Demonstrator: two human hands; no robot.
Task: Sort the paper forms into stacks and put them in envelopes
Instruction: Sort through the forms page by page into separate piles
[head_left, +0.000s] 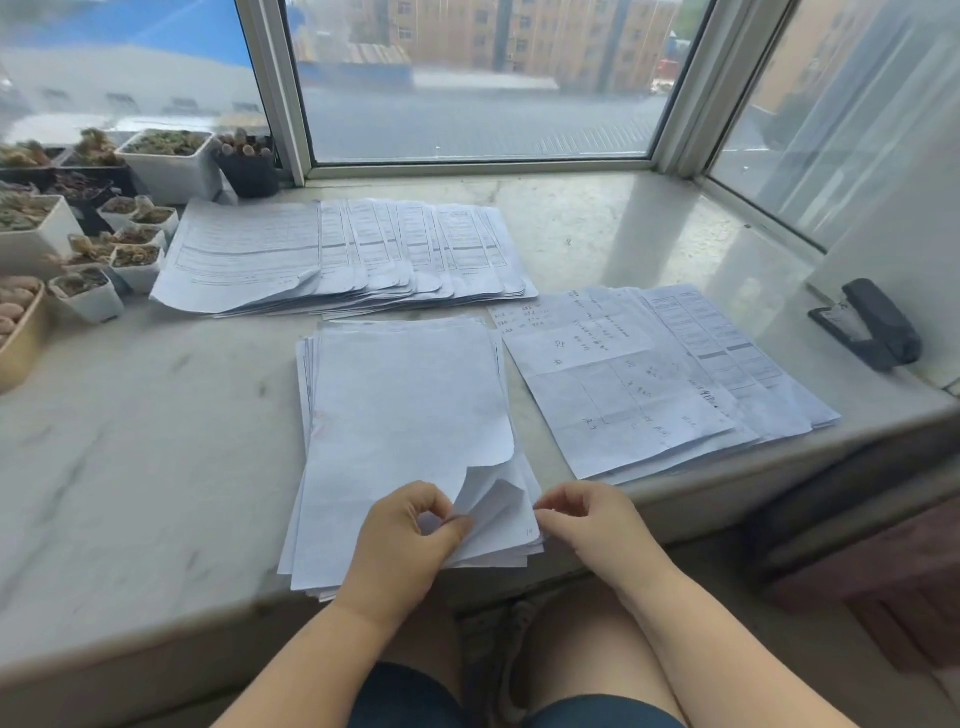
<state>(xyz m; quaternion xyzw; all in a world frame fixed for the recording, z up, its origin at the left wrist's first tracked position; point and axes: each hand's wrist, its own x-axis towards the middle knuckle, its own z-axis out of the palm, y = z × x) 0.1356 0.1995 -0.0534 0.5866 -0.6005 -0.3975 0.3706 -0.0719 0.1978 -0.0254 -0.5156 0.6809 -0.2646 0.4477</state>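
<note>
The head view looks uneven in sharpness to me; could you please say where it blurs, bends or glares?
Head view: daylight from the window gives glare on the marble sill; the wide angle bends the window frames; the left edge of the sill and the plant pots are smeared; the hands and the near paper stack are fairly sharp.

Windowsill (156, 415): polished marble, glossy, grey-veined.
Forms (405, 405): thin white paper, matt, corners curled.
Stapler (867, 325): dark plastic, smooth.
Plant pots (171, 171): white plastic, matt.
Window frame (480, 169): pale painted metal.
</note>
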